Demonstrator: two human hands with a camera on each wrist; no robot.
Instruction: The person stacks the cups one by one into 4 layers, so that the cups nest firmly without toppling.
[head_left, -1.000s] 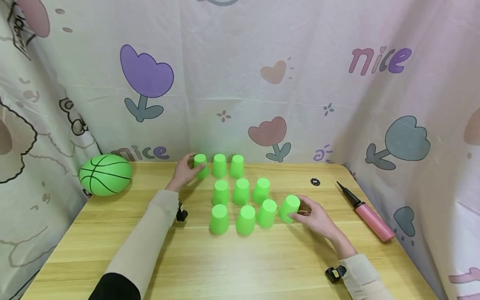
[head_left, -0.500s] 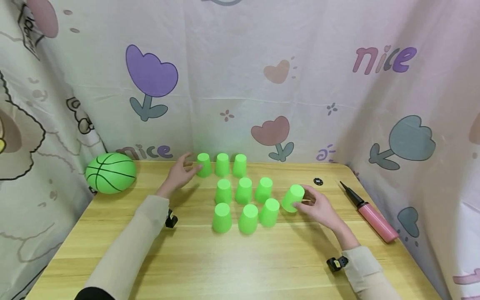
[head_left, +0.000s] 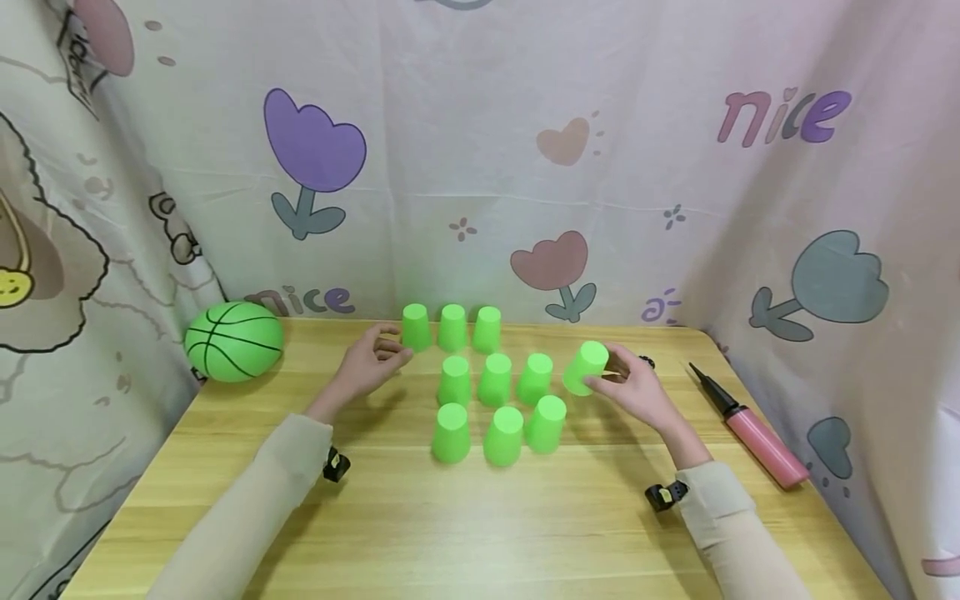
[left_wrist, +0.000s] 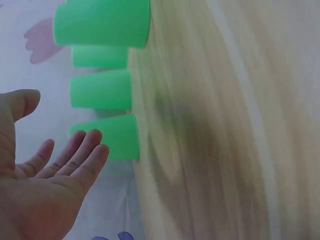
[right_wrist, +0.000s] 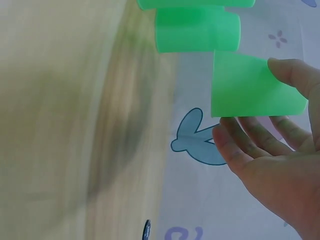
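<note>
One mouth-down cup (head_left: 584, 369), right hand (head_left: 639, 390) pinching it, is right of the back row (head_left: 452, 328); left hand (head_left: 366, 365), spread, just left.

On the pale curtain (head_left: 465, 117) behind the tabletop (head_left: 495, 525), I can read one printed word (head_left: 792, 117), "nice", in coloured letters at upper right. A second "nice" (head_left: 310, 302) sits low at left. Dark lettering (head_left: 77, 58) at far upper left runs sideways, too warped for me to read.

Green ball (head_left: 234, 342), pink pump (head_left: 757, 435)
</note>
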